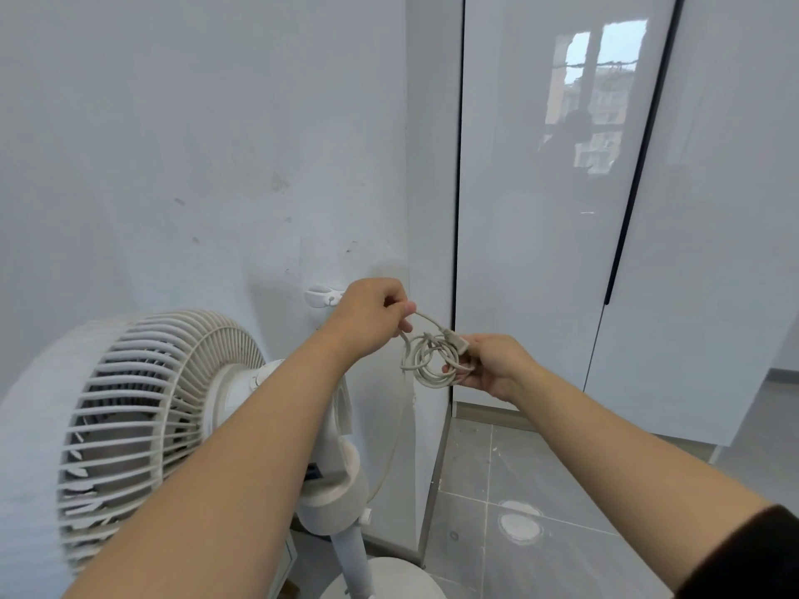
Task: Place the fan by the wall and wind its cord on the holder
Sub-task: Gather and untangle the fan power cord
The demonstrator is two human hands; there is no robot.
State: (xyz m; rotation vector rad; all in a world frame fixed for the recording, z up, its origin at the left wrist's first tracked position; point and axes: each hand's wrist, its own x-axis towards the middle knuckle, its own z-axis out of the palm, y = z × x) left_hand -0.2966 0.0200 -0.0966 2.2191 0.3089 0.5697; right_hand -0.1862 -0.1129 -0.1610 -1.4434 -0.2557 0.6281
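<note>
Fan (142, 425) stands beside wall (173, 144), lower left. Cord (432, 363) coiled, held near wall holder (321, 296): right hand (497, 367) fingers (480, 345) grasp the coil, left hand (372, 315) pinches a strand above it

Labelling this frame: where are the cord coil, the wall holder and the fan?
cord coil (426, 361), head view, looped strands
wall holder (320, 296), head view, white clip
fan (142, 404), head view, rear grille

text: none legible — fan (142, 425) | labels: none — wall (173, 144)
</note>
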